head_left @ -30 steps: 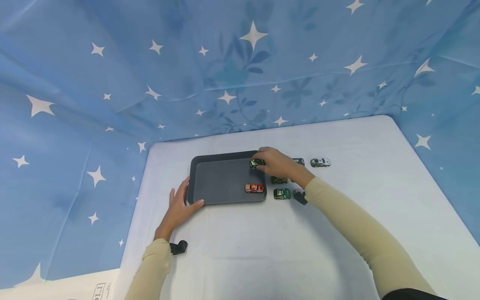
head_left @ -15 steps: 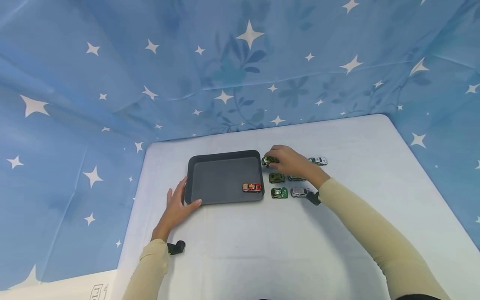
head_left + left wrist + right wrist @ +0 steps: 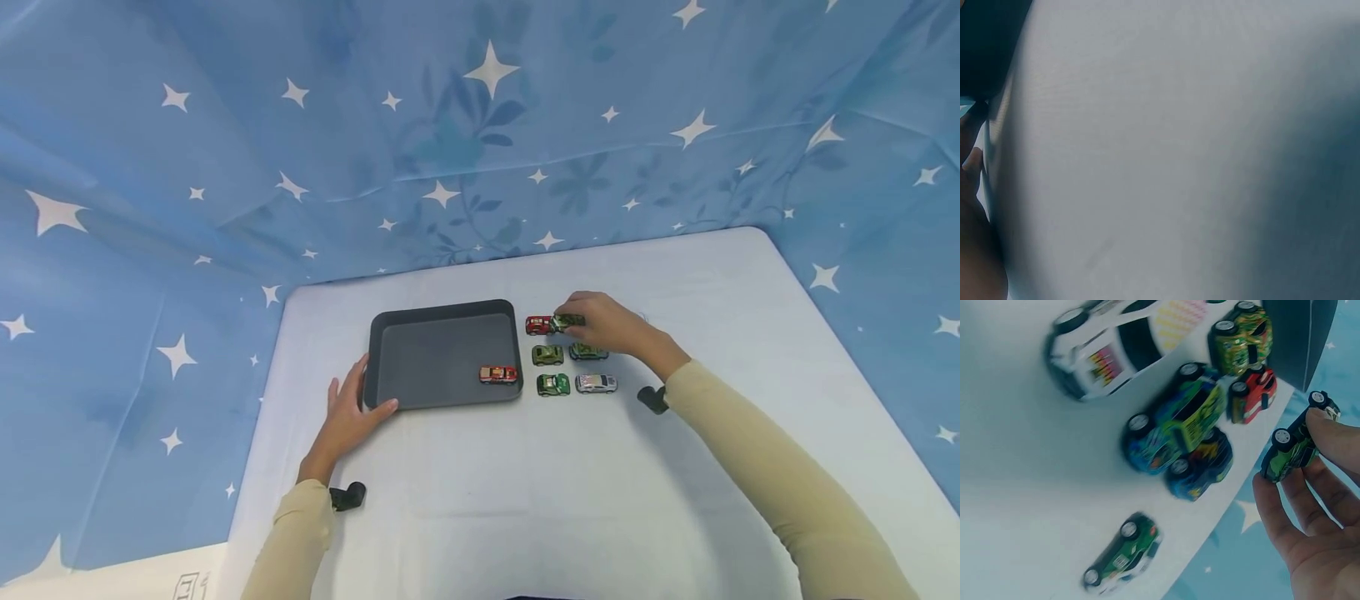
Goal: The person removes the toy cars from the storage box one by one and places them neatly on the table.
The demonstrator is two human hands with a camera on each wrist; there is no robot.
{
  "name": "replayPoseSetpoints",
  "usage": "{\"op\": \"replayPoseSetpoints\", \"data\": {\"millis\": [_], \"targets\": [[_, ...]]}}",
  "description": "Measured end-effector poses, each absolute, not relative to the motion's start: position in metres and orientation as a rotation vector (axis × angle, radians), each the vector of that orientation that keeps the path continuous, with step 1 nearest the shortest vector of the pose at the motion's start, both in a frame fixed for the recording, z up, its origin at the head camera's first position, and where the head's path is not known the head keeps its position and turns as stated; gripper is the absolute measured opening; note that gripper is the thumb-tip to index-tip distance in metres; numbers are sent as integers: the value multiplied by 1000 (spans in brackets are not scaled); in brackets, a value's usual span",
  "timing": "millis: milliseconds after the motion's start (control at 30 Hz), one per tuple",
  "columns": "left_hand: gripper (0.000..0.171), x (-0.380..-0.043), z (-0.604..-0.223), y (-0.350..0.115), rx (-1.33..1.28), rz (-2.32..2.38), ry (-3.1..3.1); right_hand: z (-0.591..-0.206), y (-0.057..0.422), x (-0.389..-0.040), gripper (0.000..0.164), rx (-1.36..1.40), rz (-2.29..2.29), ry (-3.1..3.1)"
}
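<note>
My right hand (image 3: pixel 609 325) pinches a green-and-black toy car (image 3: pixel 1291 439) between thumb and fingertips. In the head view, that car is just right of a red toy car (image 3: pixel 538 325), right of the tray. My left hand (image 3: pixel 347 421) is spread at the near left corner of a dark grey tray (image 3: pixel 442 314), thumb touching its front rim and fingers along its left side. An orange-red toy car (image 3: pixel 498 375) sits inside the tray at its near right corner. The left wrist view shows mostly blurred white cloth, with part of the hand (image 3: pixel 975 219) at its edge.
Right of the tray stand a camouflage car (image 3: pixel 547 355), a bright green car (image 3: pixel 553 384), a silver car (image 3: pixel 596 383) and a blue-green car (image 3: pixel 1175 419). A dark blue car (image 3: pixel 1200 465) and a green-and-white car (image 3: pixel 1124 555) appear in the right wrist view. A starry blue curtain (image 3: pixel 337 150) borders the table.
My right hand has moved right with the green-and-black car, from above the tray's right side to beyond it. The red car has come into view. My left hand stays at the tray corner.
</note>
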State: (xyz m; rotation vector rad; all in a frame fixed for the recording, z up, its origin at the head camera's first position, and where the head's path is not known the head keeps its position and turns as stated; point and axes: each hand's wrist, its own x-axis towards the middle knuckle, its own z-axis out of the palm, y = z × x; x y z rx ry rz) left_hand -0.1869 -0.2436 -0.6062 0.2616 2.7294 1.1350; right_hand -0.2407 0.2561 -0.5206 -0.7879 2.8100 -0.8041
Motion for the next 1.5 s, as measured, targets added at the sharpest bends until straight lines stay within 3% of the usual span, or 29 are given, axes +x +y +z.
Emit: {"op": "replayPoseSetpoints", "data": {"millis": [1500], "targets": [[104,-189,-613,-246,388,1132,2764,-547,350,-195,27,-545,-614,2863]]}}
